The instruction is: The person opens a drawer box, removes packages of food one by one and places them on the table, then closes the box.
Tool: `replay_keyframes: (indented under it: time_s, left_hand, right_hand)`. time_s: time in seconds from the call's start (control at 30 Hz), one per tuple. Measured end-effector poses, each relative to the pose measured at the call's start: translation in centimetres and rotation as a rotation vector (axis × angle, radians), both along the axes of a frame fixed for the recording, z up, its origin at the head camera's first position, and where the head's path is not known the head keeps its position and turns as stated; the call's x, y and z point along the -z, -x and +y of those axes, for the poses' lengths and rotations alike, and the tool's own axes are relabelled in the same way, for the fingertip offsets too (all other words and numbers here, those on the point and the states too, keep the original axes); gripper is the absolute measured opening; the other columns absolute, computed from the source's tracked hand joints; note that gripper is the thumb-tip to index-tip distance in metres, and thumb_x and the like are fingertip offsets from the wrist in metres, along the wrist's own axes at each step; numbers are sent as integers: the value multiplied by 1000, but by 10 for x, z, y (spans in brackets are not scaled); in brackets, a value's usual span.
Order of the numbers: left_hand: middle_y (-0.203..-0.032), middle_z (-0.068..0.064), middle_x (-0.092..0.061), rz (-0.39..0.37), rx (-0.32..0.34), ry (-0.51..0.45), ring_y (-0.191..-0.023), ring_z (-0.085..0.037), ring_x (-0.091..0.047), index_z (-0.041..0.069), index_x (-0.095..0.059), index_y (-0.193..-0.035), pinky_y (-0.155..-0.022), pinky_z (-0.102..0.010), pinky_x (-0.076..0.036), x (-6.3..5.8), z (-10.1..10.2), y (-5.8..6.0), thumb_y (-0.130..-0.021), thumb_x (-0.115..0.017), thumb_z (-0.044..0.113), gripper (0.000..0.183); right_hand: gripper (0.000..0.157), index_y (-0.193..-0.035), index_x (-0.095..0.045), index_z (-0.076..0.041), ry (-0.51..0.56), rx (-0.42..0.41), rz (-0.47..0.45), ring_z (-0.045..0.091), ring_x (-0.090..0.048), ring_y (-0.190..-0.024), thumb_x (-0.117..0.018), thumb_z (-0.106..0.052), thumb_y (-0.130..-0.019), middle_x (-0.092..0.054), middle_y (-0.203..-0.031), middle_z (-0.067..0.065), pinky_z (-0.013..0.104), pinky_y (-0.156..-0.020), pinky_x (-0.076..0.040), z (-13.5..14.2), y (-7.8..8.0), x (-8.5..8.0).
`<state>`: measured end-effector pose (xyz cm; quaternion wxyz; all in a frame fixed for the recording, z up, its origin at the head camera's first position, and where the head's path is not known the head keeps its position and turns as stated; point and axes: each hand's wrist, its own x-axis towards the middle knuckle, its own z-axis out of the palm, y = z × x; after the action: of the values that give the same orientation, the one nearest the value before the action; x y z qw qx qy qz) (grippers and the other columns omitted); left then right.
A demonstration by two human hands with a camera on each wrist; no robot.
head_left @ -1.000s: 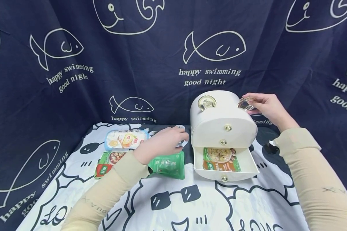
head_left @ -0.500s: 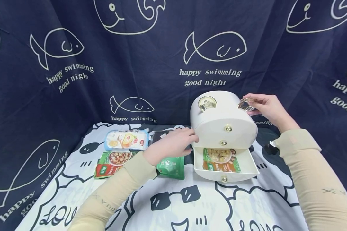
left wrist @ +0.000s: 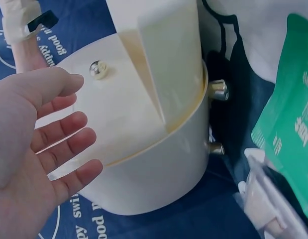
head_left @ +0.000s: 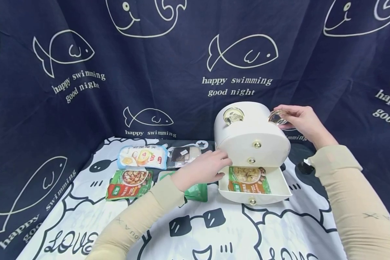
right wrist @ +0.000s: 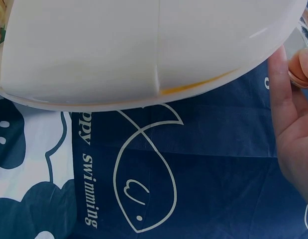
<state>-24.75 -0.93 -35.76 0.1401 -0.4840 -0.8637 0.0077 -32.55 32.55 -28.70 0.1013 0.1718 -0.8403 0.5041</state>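
Note:
A white rounded drawer box [head_left: 234, 144] with gold knobs and two round gold ears stands at the right of the head view. Its bottom drawer [head_left: 266, 198] is pulled out, with a green and brown food packet [head_left: 248, 179] lying inside. My right hand [head_left: 302, 121] pinches the right gold ear [head_left: 274, 117] on top. At the box's lower left, my left hand [head_left: 211, 168] hovers beside the drawer with loosely bent fingers. The left wrist view shows that hand [left wrist: 39, 139] holding nothing, thumb apart from the fingers, in front of the box [left wrist: 158, 184].
Left of the box lie a white and blue pouch [head_left: 143, 157], a clear packet with dark contents [head_left: 182, 155], a green and red food packet [head_left: 130, 183] and a green packet [head_left: 198, 193] partly behind my left arm. A dark blue curtain [head_left: 169, 83] hangs behind.
My left hand has moved right, from over the packets to the box's left side by the drawer, uncovering the clear packet. My right hand stays at the gold ear.

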Motion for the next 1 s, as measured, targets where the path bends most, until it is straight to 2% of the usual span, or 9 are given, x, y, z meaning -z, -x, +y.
replay_keyframes:
  time_s: [0.3,0.43,0.7,1.0]
  left_hand:
    - [-105,5,-55,42,37,23,-98,-13,-52,21,-59,-114,-82,-28,-44,10,17,2,-83,-68,28,33]
    - [-106,6,-53,34,38,60,-99,-12,-50,22,-57,-117,-81,-27,-43,14,26,1,-84,-68,31,35]
    - [-106,6,-52,76,58,78,-97,-11,-50,23,-57,-115,-72,-24,-41,25,39,0,-83,-67,32,35]
    - [-111,8,-53,71,57,139,-105,-10,-49,25,-56,-119,-77,-25,-43,35,51,2,-84,-67,39,40]
  right_hand:
    - [31,-122,-59,1,-18,10,-10,0,-64,-88,-57,-8,-93,-67,-101,-15,26,-68,-55,-1,-2,-4]
    - [31,-122,-58,3,-17,8,-3,0,-65,-87,-56,-7,-93,-67,-100,-15,27,-68,-55,-2,-3,-3]
    - [31,-122,-58,2,-22,14,-4,0,-65,-87,-56,-8,-93,-67,-99,-15,25,-68,-55,-3,-7,-4]
    - [31,-122,-59,1,-20,-1,-4,0,-65,-88,-57,-12,-93,-67,-100,-15,26,-69,-55,-2,-8,-1]
